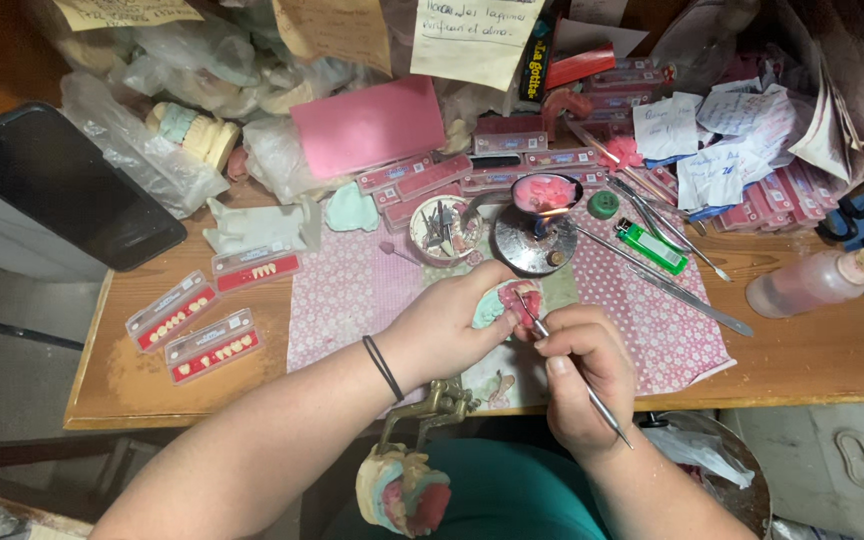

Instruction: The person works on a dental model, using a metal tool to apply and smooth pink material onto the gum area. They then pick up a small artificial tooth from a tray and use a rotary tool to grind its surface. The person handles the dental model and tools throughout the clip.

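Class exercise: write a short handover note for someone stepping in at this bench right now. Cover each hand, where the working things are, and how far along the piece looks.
Left hand: grips the dental model, green base with pink wax, above the patterned mat.
Right hand: holds a thin metal instrument, tip on the pink wax.
Nearby: small burner with a flame, green lighter, tooth cards at left, articulator by the lap.
Done: wax is on the model.
Left: how much cannot be judged.

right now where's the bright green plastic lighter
In the head view, the bright green plastic lighter lies on the pink patterned mat, right of the round metal burner, beside long metal instruments.
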